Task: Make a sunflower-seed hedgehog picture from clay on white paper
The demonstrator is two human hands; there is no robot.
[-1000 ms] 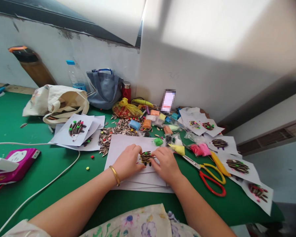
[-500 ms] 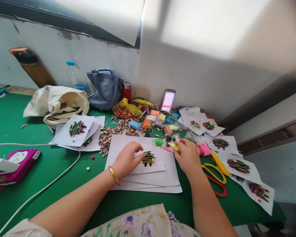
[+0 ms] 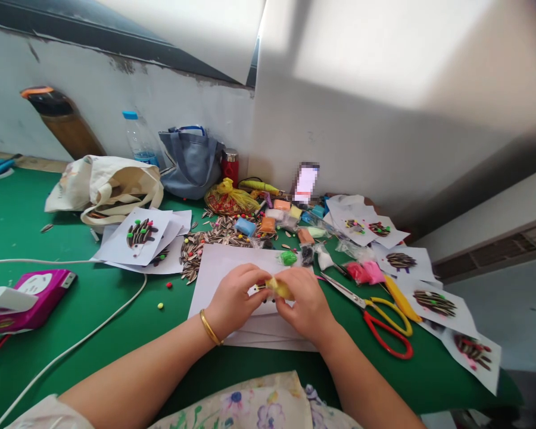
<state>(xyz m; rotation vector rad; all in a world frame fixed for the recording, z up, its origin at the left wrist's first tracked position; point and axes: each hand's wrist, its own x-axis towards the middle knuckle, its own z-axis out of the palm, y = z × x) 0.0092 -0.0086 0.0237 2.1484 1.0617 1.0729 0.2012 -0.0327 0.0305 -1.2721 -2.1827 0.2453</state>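
Both my hands meet over the stack of white paper (image 3: 218, 257) in front of me. A small packet of yellow modelling clay (image 3: 281, 289) is between them. My right hand (image 3: 310, 304) has it in its fingers, and the fingertips of my left hand (image 3: 237, 299) pinch its left end. Beneath my fingers lies a hedgehog picture made of sunflower seeds (image 3: 259, 287), mostly covered by the hands. A green clay lump (image 3: 288, 257) rests at the paper's top edge. Right of my right hand lie scissors (image 3: 361, 302) with yellow and red handles.
Behind the paper spread loose sunflower seeds (image 3: 218, 235) and several clay packets (image 3: 268, 224). Finished seed hedgehogs on paper lie left (image 3: 142, 233) and right (image 3: 434, 302). A yellow cutter (image 3: 402, 298), a white cable (image 3: 93, 328) and a purple box (image 3: 31, 298) are also on the green table.
My right hand has brought the yellow clay packet left and toward me, over the paper. My left hand has moved slightly right to meet it. The scissors' blades have come into view.
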